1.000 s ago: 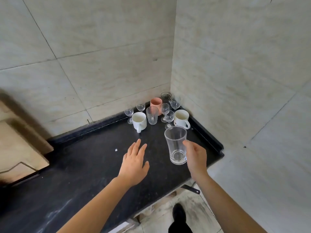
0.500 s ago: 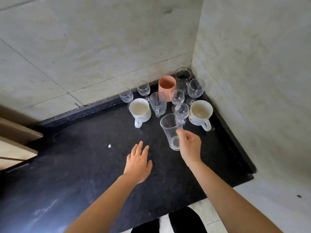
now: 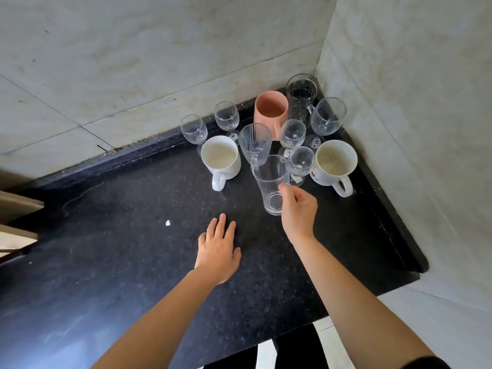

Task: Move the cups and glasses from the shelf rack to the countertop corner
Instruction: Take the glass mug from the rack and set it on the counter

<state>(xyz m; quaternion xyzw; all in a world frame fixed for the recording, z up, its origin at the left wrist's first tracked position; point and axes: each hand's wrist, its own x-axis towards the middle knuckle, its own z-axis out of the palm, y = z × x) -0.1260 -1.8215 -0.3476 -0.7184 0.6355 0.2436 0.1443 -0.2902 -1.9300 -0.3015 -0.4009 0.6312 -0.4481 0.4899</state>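
Five wine glasses (image 3: 193, 127) (image 3: 226, 118) (image 3: 292, 132) (image 3: 328, 117) (image 3: 301, 160), two mugs (image 3: 219, 156) (image 3: 336, 161), one tumbler (image 3: 269, 179)

Kitchen, prob. home: black stone countertop (image 3: 127, 235) against tiled walls (image 3: 138, 65), w/ mugs (image 3: 219, 158) & wine glasses (image 3: 328, 115).

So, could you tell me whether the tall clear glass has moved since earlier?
Yes: held in the right hand, the tall clear glass has moved deeper across the countertop, closing on the plain white mug.
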